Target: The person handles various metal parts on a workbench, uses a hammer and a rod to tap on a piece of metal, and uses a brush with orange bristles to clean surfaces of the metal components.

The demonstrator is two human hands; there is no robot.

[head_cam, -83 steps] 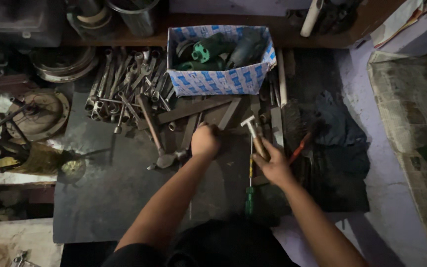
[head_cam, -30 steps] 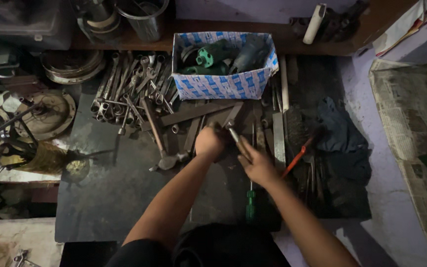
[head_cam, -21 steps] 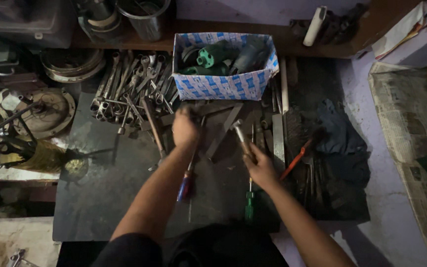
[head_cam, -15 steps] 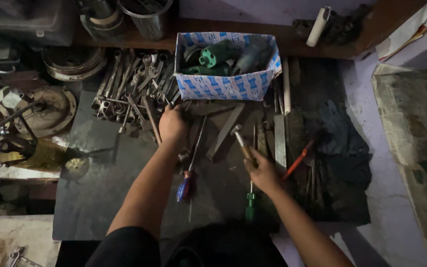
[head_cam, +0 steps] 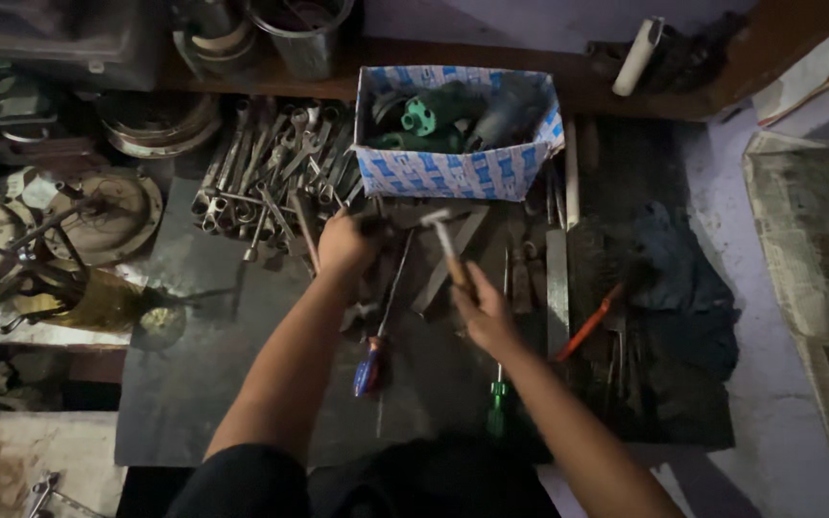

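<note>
A: What are the hands doing?

B: The right hand [head_cam: 485,312] grips a small hammer [head_cam: 445,240], head up, above the worktop [head_cam: 194,384]. The left hand [head_cam: 343,245] is closed on something dark by the spanners [head_cam: 261,173]; I cannot tell what.

A: What is around?

B: Two screwdrivers [head_cam: 376,331] lie just below the hands. A box [head_cam: 458,173] sits behind, crowding them.
</note>
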